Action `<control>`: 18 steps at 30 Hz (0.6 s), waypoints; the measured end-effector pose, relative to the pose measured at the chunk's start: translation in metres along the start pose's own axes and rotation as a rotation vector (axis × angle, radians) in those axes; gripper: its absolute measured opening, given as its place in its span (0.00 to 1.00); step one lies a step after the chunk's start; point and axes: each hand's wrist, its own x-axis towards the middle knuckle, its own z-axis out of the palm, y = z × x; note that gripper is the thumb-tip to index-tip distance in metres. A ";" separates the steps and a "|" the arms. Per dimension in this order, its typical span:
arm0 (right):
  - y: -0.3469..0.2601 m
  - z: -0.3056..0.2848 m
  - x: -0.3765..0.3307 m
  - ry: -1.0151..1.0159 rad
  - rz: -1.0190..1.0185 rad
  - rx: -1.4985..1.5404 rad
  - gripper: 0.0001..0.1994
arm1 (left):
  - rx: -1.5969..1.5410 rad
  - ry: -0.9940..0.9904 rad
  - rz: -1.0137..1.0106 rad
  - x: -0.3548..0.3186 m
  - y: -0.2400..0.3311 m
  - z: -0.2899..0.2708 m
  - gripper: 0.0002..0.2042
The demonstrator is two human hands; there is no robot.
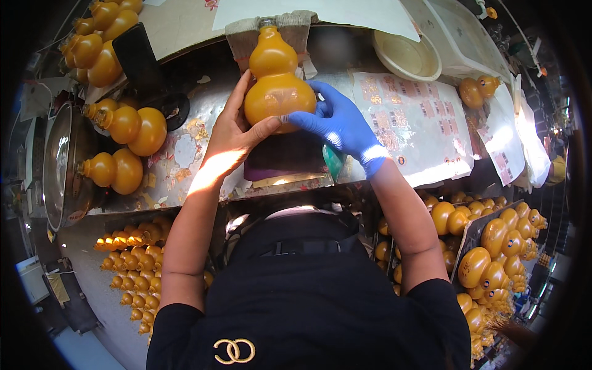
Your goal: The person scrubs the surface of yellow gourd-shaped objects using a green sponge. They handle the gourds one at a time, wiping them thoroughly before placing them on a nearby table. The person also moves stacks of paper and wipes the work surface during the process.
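An orange gourd-shaped bottle [279,77] lies between my two hands, its neck pointing away from me. My bare left hand [242,120] curves along its left side, with the thumb across the wide base. In a blue glove, my right hand [342,117] grips the right side, thumb also on the base. A faint patterned patch, perhaps a label, shows between the thumbs. The neck end rests on a grey cloth [237,34] at the far side. Below the base is a dark block or pad [287,154], and a small green object [333,161] is by my right wrist.
Sheets of printed labels [425,117] cover the right of the metal table, near a round cream basin [407,54]. At left are more gourd bottles [126,123], a black phone-like screen on a stand [139,58] and a large metal bowl [58,163]. Many bottles [493,246] fill both lower sides.
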 end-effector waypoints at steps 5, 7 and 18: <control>-0.006 0.004 -0.001 0.033 0.069 0.147 0.39 | -0.039 0.053 -0.048 0.001 0.005 0.005 0.42; -0.003 0.005 0.000 0.047 0.065 0.163 0.39 | -0.008 0.071 -0.065 0.001 0.003 0.005 0.42; 0.006 0.004 -0.001 0.032 0.109 0.315 0.34 | -0.180 0.042 -0.067 0.000 -0.012 0.000 0.40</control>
